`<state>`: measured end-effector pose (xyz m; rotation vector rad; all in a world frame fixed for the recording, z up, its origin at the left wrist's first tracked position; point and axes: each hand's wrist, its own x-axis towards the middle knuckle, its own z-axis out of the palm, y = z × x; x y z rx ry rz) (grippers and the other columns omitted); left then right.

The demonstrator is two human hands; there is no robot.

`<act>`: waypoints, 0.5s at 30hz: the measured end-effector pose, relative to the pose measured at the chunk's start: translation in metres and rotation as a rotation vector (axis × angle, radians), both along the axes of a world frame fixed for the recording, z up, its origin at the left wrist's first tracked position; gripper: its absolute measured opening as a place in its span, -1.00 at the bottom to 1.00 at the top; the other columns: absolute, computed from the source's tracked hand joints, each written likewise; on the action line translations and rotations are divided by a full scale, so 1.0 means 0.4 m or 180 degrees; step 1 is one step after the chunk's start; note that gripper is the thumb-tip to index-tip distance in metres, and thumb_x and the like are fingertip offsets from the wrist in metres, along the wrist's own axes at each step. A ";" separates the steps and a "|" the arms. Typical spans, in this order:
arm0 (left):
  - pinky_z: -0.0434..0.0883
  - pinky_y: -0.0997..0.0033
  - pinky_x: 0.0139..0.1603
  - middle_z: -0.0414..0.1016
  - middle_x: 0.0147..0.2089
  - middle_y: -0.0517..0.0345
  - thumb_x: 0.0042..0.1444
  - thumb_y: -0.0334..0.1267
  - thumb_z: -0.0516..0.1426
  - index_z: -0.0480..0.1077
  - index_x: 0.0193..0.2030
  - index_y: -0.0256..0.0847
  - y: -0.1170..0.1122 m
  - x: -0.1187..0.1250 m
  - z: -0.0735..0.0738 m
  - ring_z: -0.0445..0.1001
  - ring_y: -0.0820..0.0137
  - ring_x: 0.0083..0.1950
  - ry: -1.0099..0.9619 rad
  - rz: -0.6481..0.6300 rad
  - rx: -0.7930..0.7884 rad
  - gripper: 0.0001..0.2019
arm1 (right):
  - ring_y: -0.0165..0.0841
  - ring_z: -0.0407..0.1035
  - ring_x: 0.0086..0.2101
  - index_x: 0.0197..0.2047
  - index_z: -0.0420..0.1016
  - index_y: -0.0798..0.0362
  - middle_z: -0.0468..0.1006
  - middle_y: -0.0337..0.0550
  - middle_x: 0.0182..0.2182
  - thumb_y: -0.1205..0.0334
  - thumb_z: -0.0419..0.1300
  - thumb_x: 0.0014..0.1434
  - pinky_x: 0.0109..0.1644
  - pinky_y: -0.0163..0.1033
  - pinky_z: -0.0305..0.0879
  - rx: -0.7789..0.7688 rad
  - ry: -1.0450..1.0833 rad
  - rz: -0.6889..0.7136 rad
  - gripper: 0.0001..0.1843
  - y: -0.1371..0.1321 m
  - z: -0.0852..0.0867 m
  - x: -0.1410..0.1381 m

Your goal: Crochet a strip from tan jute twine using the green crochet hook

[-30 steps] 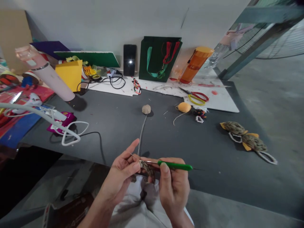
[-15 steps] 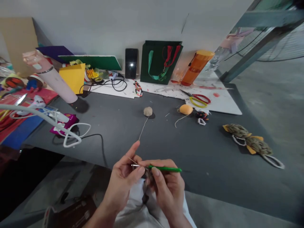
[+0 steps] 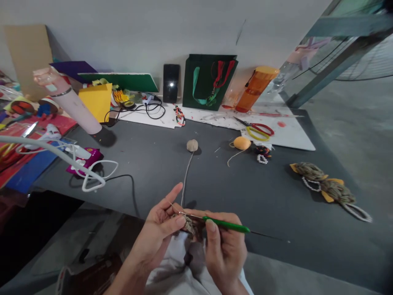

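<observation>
1. A small mottled brown-and-olive crocheted piece (image 3: 188, 225) sits between both hands, just above the person's white-clothed lap (image 3: 172, 274).
2. The left hand (image 3: 158, 229) pinches it between thumb and fingers, with the forefinger raised and apart.
3. The right hand (image 3: 225, 250) has thumb and fingers closed around a slim green-handled steel crochet hook (image 3: 227, 224), its tip at the piece's edge, mid-stitch.
4. Thin beige yarn (image 3: 186, 176) runs from a small round beige yarn ball (image 3: 192, 145) on the dark grey table mat (image 3: 276, 217) to the left hand.
5. Farther off lie an orange yarn ball (image 3: 242, 143) and red-handled steel scissors (image 3: 253, 129).
</observation>
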<state>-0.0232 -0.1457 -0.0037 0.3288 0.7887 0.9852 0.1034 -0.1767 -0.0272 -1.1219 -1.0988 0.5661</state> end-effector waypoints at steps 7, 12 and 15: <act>0.38 0.44 -0.27 0.41 -0.44 0.27 -0.18 -0.26 0.49 0.61 0.06 -0.09 -0.002 -0.010 -0.012 0.39 0.49 -0.40 0.0045 -0.0238 0.0127 -0.44 | -0.32 0.53 -0.54 -0.15 0.43 -0.07 0.66 -0.15 -0.40 0.13 0.15 0.39 -0.57 -0.31 0.39 -0.0741 0.1256 0.0457 -0.90 -0.015 -0.021 0.015; 0.39 0.42 -0.23 0.40 -0.45 0.26 -0.23 -0.24 0.50 0.66 -0.04 -0.09 -0.002 -0.003 -0.005 0.42 0.47 -0.38 0.0038 -0.0417 0.0340 -0.50 | -0.32 0.50 -0.59 -0.27 0.47 -0.05 0.60 -0.26 -0.57 0.00 0.30 0.26 -0.53 -0.29 0.43 -0.0937 0.2209 0.0933 -0.78 0.008 -0.008 0.004; 0.41 0.40 -0.22 0.46 -0.40 0.24 -0.17 -0.26 0.48 0.62 0.04 -0.02 -0.008 0.004 -0.007 0.40 0.46 -0.38 0.0460 -0.0317 0.0456 -0.46 | -0.35 0.52 -0.50 -0.34 0.51 -0.04 0.66 -0.23 -0.47 0.04 0.39 0.17 -0.49 -0.33 0.44 -0.0754 0.2249 0.1118 -0.78 0.018 0.000 -0.012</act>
